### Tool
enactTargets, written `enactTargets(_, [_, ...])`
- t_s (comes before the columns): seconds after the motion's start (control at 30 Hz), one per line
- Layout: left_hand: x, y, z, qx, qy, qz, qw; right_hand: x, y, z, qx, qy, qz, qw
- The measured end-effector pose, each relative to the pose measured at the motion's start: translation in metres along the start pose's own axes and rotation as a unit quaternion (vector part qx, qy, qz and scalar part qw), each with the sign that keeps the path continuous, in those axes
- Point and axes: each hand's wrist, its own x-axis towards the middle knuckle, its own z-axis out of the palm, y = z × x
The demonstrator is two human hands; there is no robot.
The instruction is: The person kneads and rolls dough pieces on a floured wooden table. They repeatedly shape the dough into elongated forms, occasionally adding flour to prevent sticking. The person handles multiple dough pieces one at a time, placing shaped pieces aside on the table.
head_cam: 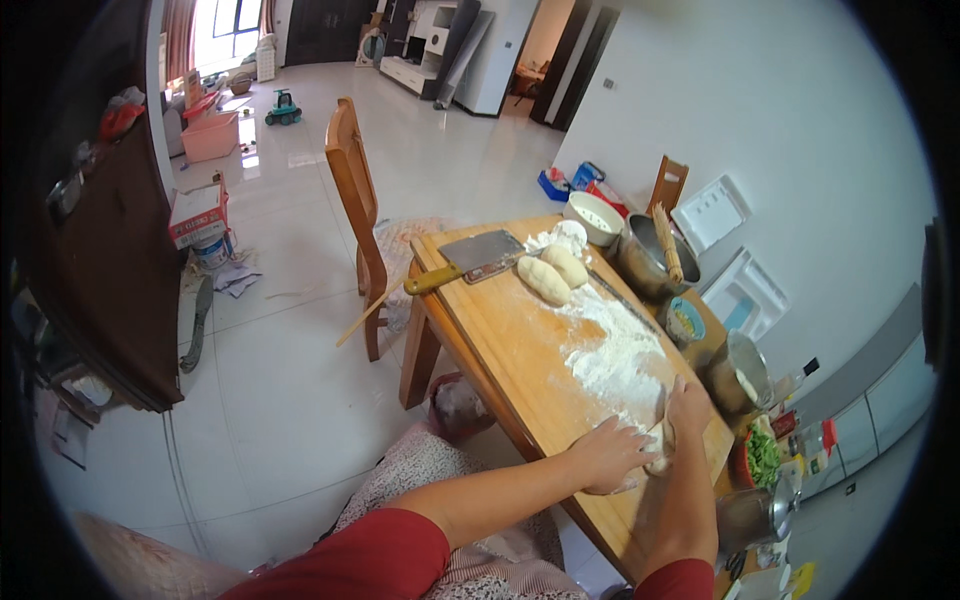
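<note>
A piece of dough [658, 450] lies near the front end of a floured wooden board [517, 360]. My left hand [611, 454] rests against its left side with the fingers over it. From the right, my right hand [688, 409] grips the same dough, and the hands partly hide it. Loose white flour [611, 356] spreads just beyond them. Farther up the board are two dough loaves, a nearer one [544, 280] and a rear one [565, 266], touching side by side. A mound of flour [568, 235] sits behind them. Beside the loaves lies a cleaver [480, 253] with a yellowish handle.
Right of the board stand a cream bowl [594, 217], a steel pot [637, 259] with a bamboo brush [666, 244], a blue bowl [683, 321], a steel basin [739, 371], greens [763, 455] and a steel canister [754, 516]. A wooden chair [351, 169] stands at the far left corner.
</note>
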Motion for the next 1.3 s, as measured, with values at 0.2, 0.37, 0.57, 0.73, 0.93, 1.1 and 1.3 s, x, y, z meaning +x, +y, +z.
enactTargets(0.2, [0.001, -0.007, 0.014, 0.008, 0.032, 0.002, 0.999, 0.005, 0.052, -0.026, 0.379, -0.157, 0.022, 0.912])
enactTargets(0.37, [0.004, -0.003, 0.003, 0.022, -0.035, -0.019, 0.999, -0.074, 0.023, -0.051, 0.169, 0.066, -0.081, 0.98])
enactTargets(0.57, [-0.007, -0.008, 0.006, 0.005, -0.009, -0.028, 1.0, -0.075, 0.001, -0.026, 0.085, 0.073, -0.073, 0.991])
enactTargets(0.73, [0.002, -0.004, 0.0, 0.021, -0.036, -0.016, 0.999, 0.003, 0.024, -0.003, 0.053, 0.046, 0.022, 0.997])
enactTargets(0.93, [0.009, -0.004, 0.004, 0.027, -0.04, -0.024, 0.999, 0.013, 0.036, -0.004, 0.028, -0.042, 0.038, 0.998])
enactTargets(1.1, [0.007, -0.008, 0.004, 0.035, -0.051, -0.037, 0.997, -0.03, 0.023, -0.06, 0.181, -0.131, 0.016, 0.975])
enactTargets(1.3, [0.005, -0.004, -0.004, 0.024, -0.094, -0.032, 0.995, -0.095, 0.021, -0.051, 0.088, 0.002, -0.059, 0.994])
